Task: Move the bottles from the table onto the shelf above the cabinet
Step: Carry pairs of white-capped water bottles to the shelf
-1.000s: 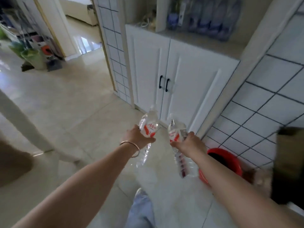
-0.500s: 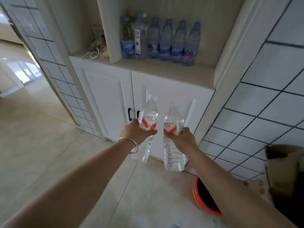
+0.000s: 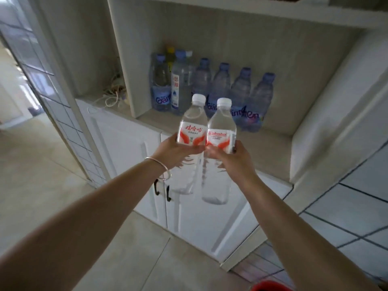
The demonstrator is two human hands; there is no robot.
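Step in hand: carry phase, w/ placement about to start. The person's left hand (image 3: 174, 153) grips a clear plastic water bottle with white cap and red-and-white label (image 3: 192, 131) round its middle, fingers curled about the label band. The right hand (image 3: 232, 159) grips a second clear plastic bottle with white cap and red-and-white label (image 3: 221, 133) the same way. Both bottles are upright, side by side, touching or nearly so, held in the air in front of the pale wood-look shelf (image 3: 270, 156) above the white two-door cabinet (image 3: 126, 148); neither rests on anything yet.

On the shelf, toward the back, stands a row of blue-capped clear water bottles with blue labels (image 3: 231, 91), approx. six or more; exact count hard to tell. The front strip of the shelf and its right end are bare. A tangle of pale cord (image 3: 111, 97) lies in the neighbouring compartment to the left.

Next move, as a judgement: reach fwd and set both bottles down on the bare front strip, bases flat, w/o knocking the back row. The held bottles' bases look to hang below shelf level, so a lift comes first. Then let go, one hand at a time if space is tight.
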